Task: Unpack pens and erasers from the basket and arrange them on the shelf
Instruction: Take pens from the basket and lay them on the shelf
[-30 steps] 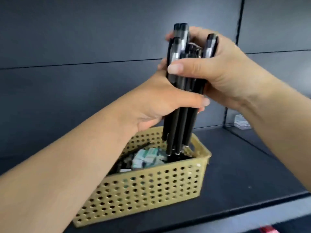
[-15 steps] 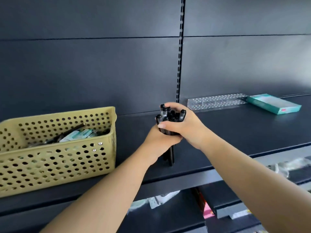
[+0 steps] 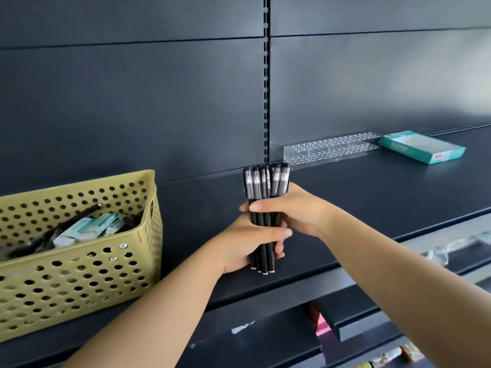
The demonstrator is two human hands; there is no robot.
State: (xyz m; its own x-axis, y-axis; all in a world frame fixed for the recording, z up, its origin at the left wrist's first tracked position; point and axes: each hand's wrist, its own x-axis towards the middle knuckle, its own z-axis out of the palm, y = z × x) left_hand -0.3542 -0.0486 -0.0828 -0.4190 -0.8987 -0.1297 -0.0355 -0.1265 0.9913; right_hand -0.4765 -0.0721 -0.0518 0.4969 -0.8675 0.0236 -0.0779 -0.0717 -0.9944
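Both hands, left hand [image 3: 247,243] low and right hand [image 3: 295,211] above, now grip the pens [image 3: 265,205] upright on the shelf [image 3: 372,197], moved clear of the basket [image 3: 79,261] at 9 o'clock; arranging can begin.

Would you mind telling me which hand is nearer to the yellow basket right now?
The left hand. It grips the lower part of the pen bundle, on the side facing the yellow basket. The right hand holds the bundle higher up, on the far side.
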